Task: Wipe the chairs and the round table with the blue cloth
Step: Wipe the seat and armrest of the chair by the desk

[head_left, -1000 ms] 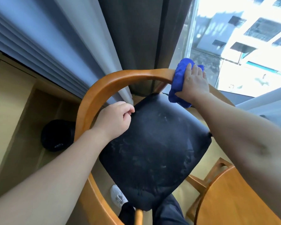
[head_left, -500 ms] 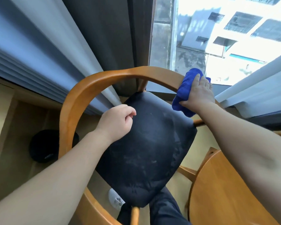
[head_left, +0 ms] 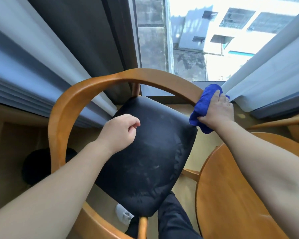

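Blue cloth (head_left: 203, 107), right of centre, bunched in the gripping right hand (head_left: 216, 112) at the right end of the chair's curved back rail (head_left: 145, 75), whose arc sweeps leftward across the frame; left hand (head_left: 119, 131), loosely curled and empty, hovers farther off over the black seat (head_left: 154, 152).

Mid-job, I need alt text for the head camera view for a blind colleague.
A person's right hand presses a bunched blue cloth against the right end of a chair's curved wooden back rail. The left hand hovers, loosely curled and empty, above the scuffed black padded seat; a round wooden table sits at lower right.
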Motion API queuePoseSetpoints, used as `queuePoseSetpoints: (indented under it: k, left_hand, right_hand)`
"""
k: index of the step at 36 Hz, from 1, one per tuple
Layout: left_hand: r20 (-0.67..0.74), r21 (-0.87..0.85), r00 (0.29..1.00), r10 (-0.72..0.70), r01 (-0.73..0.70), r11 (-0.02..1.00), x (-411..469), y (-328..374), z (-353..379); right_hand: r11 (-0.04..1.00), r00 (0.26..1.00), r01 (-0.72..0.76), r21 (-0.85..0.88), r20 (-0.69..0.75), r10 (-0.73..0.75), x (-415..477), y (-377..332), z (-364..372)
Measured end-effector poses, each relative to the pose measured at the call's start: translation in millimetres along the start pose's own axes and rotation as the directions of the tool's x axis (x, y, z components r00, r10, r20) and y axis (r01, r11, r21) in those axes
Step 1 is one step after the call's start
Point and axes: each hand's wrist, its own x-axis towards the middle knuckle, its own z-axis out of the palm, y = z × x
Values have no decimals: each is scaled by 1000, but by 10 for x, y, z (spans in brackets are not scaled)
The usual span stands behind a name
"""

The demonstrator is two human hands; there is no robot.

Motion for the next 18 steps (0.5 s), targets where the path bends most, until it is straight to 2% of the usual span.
queuePoseSetpoints:
  k: [6, 10, 12, 15, 18]
  left_hand:
    - [10, 27, 998, -61, 61, 998, -302, -214, -170]
    - [-9, 94, 983, -182, 182, 979, -669, -595, -393]
    - [-47, 109, 968, -245, 249, 962, -839, -762, -504]
    - [-142, 139, 941, -309, 328, 934, -1046, -950, -618]
    - [-160, 132, 884, -439, 460, 878, -1185, -1075, -649]
  right_hand:
    - [996, 997, -78, 32, -17, 79, -110, 66, -36]
    - [981, 991, -84, 177, -86, 101, -287, 14, -142]
    - [959, 989, -28, 282, -131, 68, -413, -154, -223]
    - [849, 989, 94, 520, -147, -19, -634, -706, -300]
    - [687, 995, 99, 720, -83, -56, -778, -1449, -265]
